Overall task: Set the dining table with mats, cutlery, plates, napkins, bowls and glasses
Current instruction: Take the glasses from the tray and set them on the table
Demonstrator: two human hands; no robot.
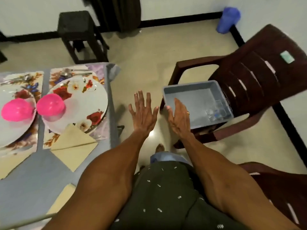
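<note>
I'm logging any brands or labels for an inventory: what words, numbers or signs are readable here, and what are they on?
No text can be read.
Sticker on the chair: a pale green label, too blurred to read.
Plates, mats, tub and pink bowls: floral patterns or plain surfaces, no lettering visible.
</note>
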